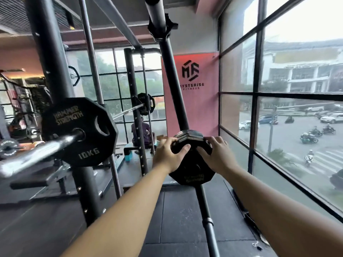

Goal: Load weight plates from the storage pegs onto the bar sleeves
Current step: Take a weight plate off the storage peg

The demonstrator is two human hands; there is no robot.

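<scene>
In the head view, a small stack of black plates [189,138] is seen hanging on the right-hand upright [174,86], just beyond the hands, and the nearest plate [193,175] is gripped from both sides. The left hand [169,154] is closed over its upper left edge, thumb laid across the face; the right hand [216,154] is closed on the upper right edge. The storage peg itself is hidden behind the plates — how far the plate sits along it cannot be told.

A slip is judged the main risk: the grip is taken only at the rim, with fingertips, so the plate could tip off the peg and drop toward the rubber floor [176,210] or the feet. Fingers could also be pinched between neighbouring plates if the stack shifts.

The plates are many-sided, matte and rubber-coated, with faint gold lettering. To the left, a larger plate marked 10KG [79,130] is already seated on the chromed, glossy bar sleeve [37,153] — smooth steel against dull rubber.
</scene>
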